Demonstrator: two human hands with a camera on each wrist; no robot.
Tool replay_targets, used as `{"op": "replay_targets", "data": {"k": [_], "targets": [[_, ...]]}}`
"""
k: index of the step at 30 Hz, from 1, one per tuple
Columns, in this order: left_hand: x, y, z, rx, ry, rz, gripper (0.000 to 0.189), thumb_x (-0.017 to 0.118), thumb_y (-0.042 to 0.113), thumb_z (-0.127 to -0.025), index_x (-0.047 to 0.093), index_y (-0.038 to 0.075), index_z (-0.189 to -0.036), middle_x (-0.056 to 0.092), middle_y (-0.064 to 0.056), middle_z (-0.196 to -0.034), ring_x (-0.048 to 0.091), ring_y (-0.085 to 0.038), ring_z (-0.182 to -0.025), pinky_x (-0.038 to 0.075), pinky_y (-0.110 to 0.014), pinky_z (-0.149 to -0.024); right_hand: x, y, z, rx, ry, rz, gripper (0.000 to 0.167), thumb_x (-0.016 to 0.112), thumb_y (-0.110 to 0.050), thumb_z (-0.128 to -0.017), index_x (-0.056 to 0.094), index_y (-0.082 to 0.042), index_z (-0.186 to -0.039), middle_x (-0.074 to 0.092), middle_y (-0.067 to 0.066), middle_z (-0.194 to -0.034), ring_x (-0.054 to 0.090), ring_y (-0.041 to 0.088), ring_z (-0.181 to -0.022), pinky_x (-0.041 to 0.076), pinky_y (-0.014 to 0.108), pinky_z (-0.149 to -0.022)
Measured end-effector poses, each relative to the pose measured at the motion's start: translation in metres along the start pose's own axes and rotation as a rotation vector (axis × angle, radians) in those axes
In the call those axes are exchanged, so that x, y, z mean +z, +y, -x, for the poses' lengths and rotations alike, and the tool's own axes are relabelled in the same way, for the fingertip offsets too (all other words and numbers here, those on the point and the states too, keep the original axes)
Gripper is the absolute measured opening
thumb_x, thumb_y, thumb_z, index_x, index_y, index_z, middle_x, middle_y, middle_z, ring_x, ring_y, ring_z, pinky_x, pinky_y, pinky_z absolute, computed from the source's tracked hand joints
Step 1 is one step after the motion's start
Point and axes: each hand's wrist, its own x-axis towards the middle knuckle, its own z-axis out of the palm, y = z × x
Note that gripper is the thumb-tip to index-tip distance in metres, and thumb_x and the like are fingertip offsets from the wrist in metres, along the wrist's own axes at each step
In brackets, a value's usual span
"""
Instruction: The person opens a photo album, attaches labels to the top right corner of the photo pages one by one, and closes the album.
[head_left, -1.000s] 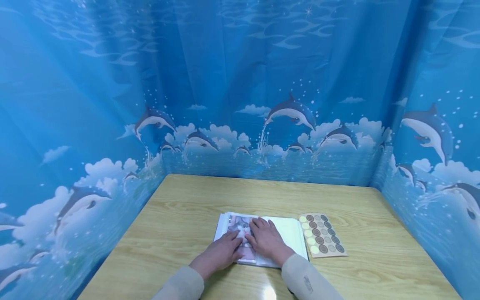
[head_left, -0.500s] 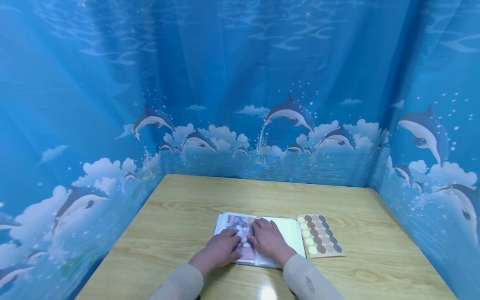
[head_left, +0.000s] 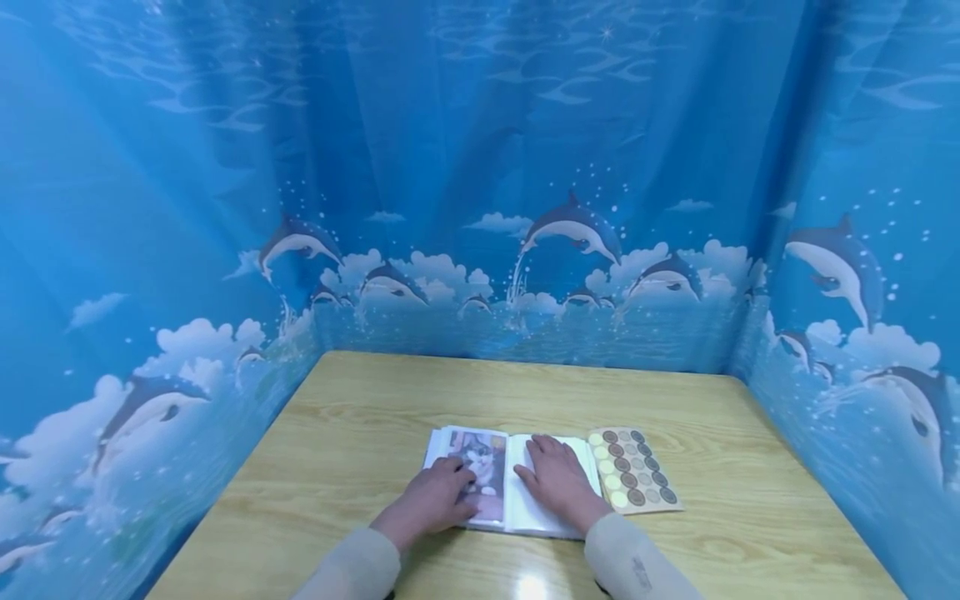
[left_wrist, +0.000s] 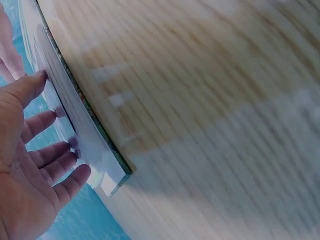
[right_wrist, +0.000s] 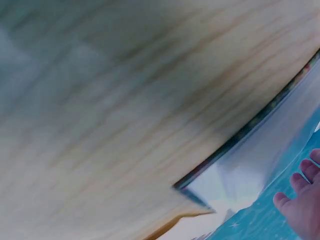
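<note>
A photo album (head_left: 523, 510) lies spread on the table. Its left page holds a photo (head_left: 487, 458) of a grey-and-white cat, and the right page looks plain white. My left hand (head_left: 433, 493) rests on the outer part of the left page, covering part of the photo. In the left wrist view, the fingertips (left_wrist: 70, 145) of that hand touch the page with the fingers loosely bent. Over the white page lies my right hand (head_left: 558, 479), fingers spread. The right wrist view shows the album's corner (right_wrist: 240, 165) beside the right hand (right_wrist: 305, 205).
Right beside the album is a sheet of round stickers (head_left: 636, 471) in yellow, brown, beige and dark grey columns. The wooden table (head_left: 360, 417) has rounded back corners. Blue curtains (head_left: 480, 167) printed with dolphins hang behind it and at both sides.
My right hand has slid from the edge of the photo rightward onto the white page, uncovering more of the photo. The left hand stays on the left page.
</note>
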Motion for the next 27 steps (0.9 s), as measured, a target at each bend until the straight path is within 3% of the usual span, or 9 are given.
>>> {"op": "replay_targets", "data": {"k": [9,19,27], "targets": [[0.005,-0.006,-0.003,-0.116,0.017,-0.009,0.044,0.068,0.04,-0.091,0.066,0.008,-0.122,0.058,-0.018,-0.127,0.056,-0.034,-0.114,0.052,-0.051,-0.092,-0.011,0.015,0.011,0.106,0.022,-0.047,0.058,0.054,-0.036,-0.101,0.05,0.009,-0.138,0.047,0.027,-0.143,0.04,0.042,-0.135,0.03,0.056,-0.113],[0.006,-0.023,-0.005,-0.284,0.037,0.084,0.055,0.07,0.04,-0.09,0.061,0.003,-0.13,0.058,-0.023,-0.122,0.057,-0.039,-0.11,0.052,-0.056,-0.088,-0.022,0.036,0.022,0.276,0.017,-0.091,0.061,0.055,-0.033,-0.101,0.045,0.013,-0.139,0.043,0.031,-0.144,0.039,0.047,-0.135,0.032,0.058,-0.112],[0.002,-0.028,-0.001,-0.344,0.009,0.144,0.063,0.067,0.041,-0.093,0.054,-0.004,-0.136,0.05,-0.032,-0.135,0.048,-0.047,-0.126,0.042,-0.061,-0.101,-0.029,0.045,0.035,0.338,0.047,-0.153,0.061,0.056,-0.029,-0.1,0.043,0.017,-0.138,0.045,0.036,-0.139,0.041,0.051,-0.13,0.035,0.06,-0.108]]}}
